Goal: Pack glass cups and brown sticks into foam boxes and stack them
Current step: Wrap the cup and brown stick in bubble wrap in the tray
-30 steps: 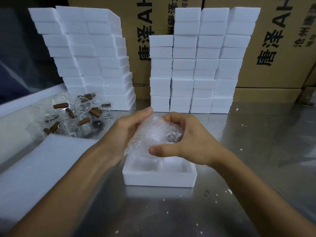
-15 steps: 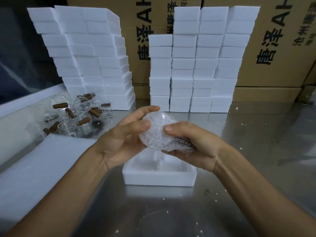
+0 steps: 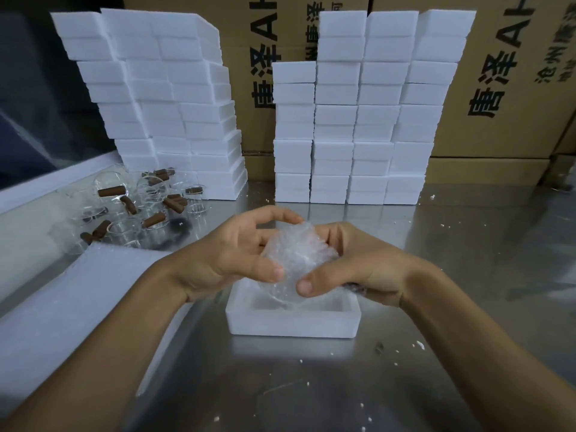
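Glass cups holding brown sticks, long axes variously angled, were noted far left. A bubble-wrapped bundle, orientation indeterminable, was gripped by the left hand and right hand above an open foam box, its contents obscured.

Head view, downward (close, forward-facing)

Steel table — cardboard cartons (printed) behind.
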Demonstrator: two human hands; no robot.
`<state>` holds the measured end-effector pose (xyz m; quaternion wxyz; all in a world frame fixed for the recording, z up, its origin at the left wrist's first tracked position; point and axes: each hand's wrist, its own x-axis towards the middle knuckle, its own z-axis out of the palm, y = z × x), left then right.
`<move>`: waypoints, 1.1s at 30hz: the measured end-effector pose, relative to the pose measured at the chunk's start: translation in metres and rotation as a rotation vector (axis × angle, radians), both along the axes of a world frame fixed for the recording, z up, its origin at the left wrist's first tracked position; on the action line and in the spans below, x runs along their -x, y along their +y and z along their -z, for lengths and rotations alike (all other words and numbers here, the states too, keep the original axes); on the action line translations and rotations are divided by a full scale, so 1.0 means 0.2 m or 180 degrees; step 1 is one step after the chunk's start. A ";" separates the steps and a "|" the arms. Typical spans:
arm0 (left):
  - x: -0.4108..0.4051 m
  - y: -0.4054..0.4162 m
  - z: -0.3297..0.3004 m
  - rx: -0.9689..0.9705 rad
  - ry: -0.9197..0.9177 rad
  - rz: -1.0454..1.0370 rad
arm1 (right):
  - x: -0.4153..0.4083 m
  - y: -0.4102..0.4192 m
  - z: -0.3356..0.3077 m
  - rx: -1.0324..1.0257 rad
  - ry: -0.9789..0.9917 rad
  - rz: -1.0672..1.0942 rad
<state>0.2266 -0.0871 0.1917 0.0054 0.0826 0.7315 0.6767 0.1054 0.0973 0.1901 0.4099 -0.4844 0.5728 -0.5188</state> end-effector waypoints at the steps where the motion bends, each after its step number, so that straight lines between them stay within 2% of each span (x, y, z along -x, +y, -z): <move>1: 0.00 0.00 0.00 0.0200 0.0007 -0.0031 | 0.00 0.00 -0.02 -0.0050 0.0339 0.0082; 4: 0.00 0.00 0.00 0.1090 0.0241 -0.0319 | -0.02 0.01 -0.06 -0.0146 0.1292 0.0302; 7: 0.02 0.04 0.02 0.2172 0.0484 -0.0890 | -0.04 0.00 -0.07 -0.0314 0.2429 0.0876; 9: 0.04 0.06 0.05 0.2367 0.0691 -0.1197 | -0.05 -0.01 -0.06 -0.0363 0.2708 0.1104; 11: 0.05 0.05 0.07 0.2359 0.1022 -0.1413 | -0.05 -0.02 -0.06 -0.0169 0.2465 0.1347; 14: 0.06 0.02 0.10 0.2406 0.1459 -0.1838 | -0.02 0.00 -0.09 0.0006 0.1548 0.2177; 16: 0.07 0.00 0.11 0.2443 0.1655 -0.2138 | 0.00 0.03 -0.11 -0.0041 0.0758 0.2220; 18: 0.07 -0.01 0.11 0.2569 0.1784 -0.2242 | 0.01 0.05 -0.12 0.0012 0.0373 0.2060; 20: 0.08 -0.02 0.12 0.2710 0.1735 -0.2215 | 0.02 0.05 -0.10 0.0167 0.0438 0.2140; 22: 0.08 -0.05 0.11 0.2711 0.1435 -0.2086 | 0.02 0.02 -0.09 0.0259 0.0576 0.2283; 25: 0.05 -0.06 0.08 0.2396 0.0954 -0.1934 | 0.02 0.00 -0.06 0.0295 0.0757 0.2366; 29: 0.03 -0.09 0.08 0.2300 0.0869 -0.1970 | 0.00 -0.03 -0.02 0.0242 0.0876 0.2376; 33: 0.04 -0.12 0.11 0.2618 0.0508 -0.1610 | -0.02 -0.06 0.02 0.0031 0.1028 0.2217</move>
